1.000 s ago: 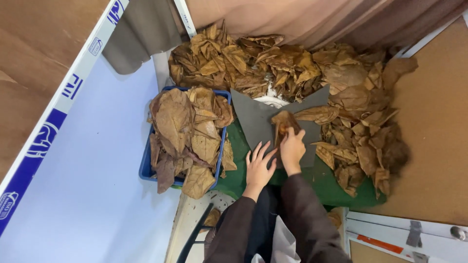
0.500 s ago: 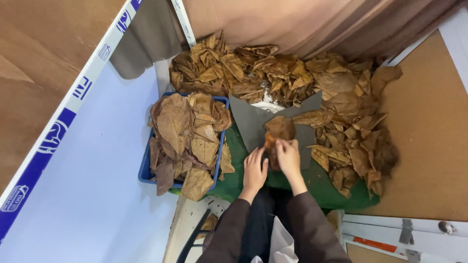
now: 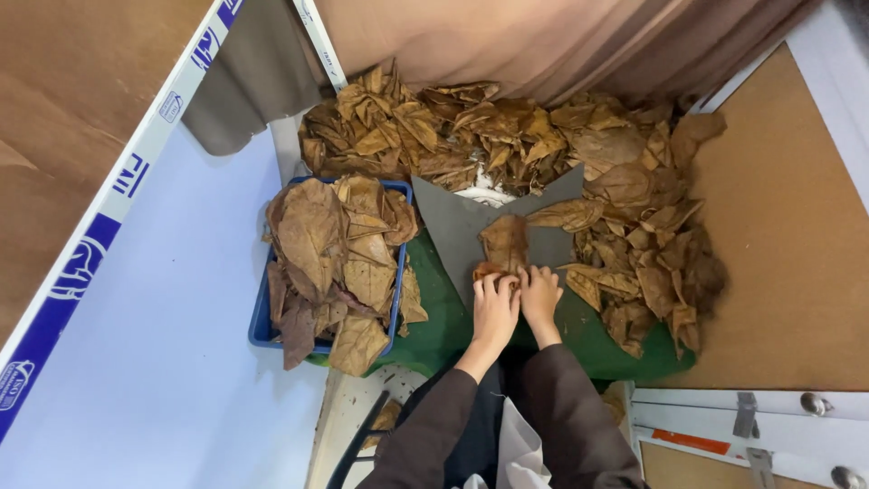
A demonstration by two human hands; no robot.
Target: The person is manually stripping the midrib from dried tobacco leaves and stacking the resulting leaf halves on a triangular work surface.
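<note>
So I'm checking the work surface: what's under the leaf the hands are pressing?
A grey sheet lies under the leaf, over a green mat. What lies beneath the mat is hidden.

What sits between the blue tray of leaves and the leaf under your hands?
In the head view, between the blue tray and the pressed leaf lie bare grey sheet and green mat.

Our left hand (image 3: 494, 311) and right hand (image 3: 540, 296) lie side by side, touching, palms down and fingers stretched forward and pressed flat. Both forearms, in dark brown sleeves, run close together from our body toward the hands.
</note>
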